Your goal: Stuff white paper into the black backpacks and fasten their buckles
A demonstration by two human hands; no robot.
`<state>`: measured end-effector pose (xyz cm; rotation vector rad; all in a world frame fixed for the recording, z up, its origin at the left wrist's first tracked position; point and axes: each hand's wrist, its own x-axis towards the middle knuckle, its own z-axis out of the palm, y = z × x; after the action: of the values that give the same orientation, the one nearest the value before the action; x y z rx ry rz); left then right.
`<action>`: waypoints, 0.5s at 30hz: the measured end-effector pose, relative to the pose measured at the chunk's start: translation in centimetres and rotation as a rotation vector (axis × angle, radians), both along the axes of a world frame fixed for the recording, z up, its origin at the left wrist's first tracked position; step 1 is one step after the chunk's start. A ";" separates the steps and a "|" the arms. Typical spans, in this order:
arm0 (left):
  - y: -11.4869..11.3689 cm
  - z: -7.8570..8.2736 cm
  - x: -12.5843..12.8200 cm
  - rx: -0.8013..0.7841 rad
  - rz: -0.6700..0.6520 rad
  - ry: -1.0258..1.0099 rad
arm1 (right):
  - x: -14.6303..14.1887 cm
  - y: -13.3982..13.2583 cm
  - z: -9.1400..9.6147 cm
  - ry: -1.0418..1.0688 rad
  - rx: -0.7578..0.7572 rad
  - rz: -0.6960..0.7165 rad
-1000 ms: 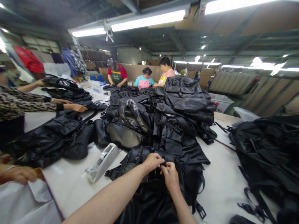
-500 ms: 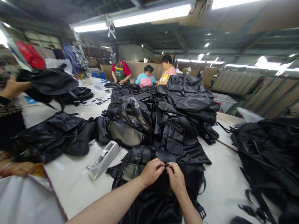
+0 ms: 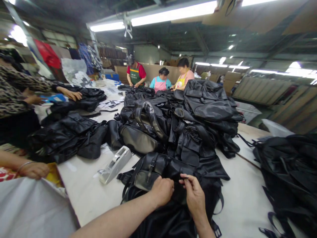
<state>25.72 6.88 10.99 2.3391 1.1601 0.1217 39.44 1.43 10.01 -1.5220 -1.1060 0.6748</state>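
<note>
A black leather-look backpack lies in front of me, its buckled front pocket facing up. My left hand is closed over the middle of the bag's front. Its fingertips are turned away, so whatever they grip is hidden. Just to the right, my right hand pinches a small dark strap end between thumb and forefinger, with the other fingers loosely curled. A narrow gap separates the two hands. Beside the bag on the left stands a grey tape dispenser.
A pile of black backpacks rises behind my bag. More bags lie at the right and at the left. A co-worker's hand holds grey cloth at lower left; another person's hand touches bags. Several people work across the table.
My hands have moved apart slightly; the left has turned, its fingertips now hidden. The view has shifted left. At far left, a co-worker's lifted bag is now down on the table.
</note>
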 end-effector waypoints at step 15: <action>2.8 0.3 3.2 -0.874 0.506 -0.361 | -0.7 -4.7 -6.4 -0.449 0.222 -0.049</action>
<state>28.90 9.71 11.25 1.1896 1.2517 0.1632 38.72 -3.31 3.62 -1.5378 -1.4199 0.1662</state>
